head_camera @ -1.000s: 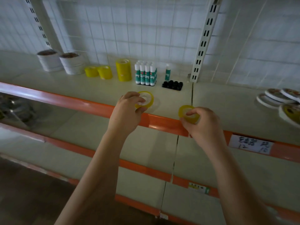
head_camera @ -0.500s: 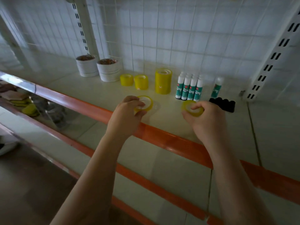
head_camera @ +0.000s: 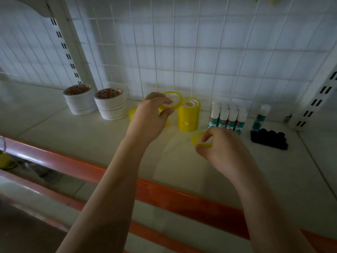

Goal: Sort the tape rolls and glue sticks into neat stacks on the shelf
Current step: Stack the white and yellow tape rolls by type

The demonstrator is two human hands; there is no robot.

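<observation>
Up close, two loose yellow tape rolls are in play, one in each hand. The left hand (head_camera: 148, 119) pinches a yellow roll (head_camera: 171, 102) between thumb and curled fingers, holding it tilted above the shelf (head_camera: 76, 136), just beside the top of the tall yellow stack (head_camera: 188, 115) and over the shorter yellow rolls (head_camera: 132, 112) that its palm partly hides; how many lie under there I cannot tell. The right hand (head_camera: 221, 148) grips a second yellow roll (head_camera: 200, 140) by its rim, fingers curled round it, low and near the shelf surface in front of the glue sticks.

Behind that hand stand four glue sticks (head_camera: 227, 118) packed in a tight upright row, with a fifth glue stick (head_camera: 260, 115) alone just to their right. A block of black caps (head_camera: 268, 138) lies in front of the lone stick. Farther left, two stacks of white tape rolls (head_camera: 94, 103) sit side by side against the wire grid back (head_camera: 182, 52). An orange rail (head_camera: 73, 163) edges the shelf front.
</observation>
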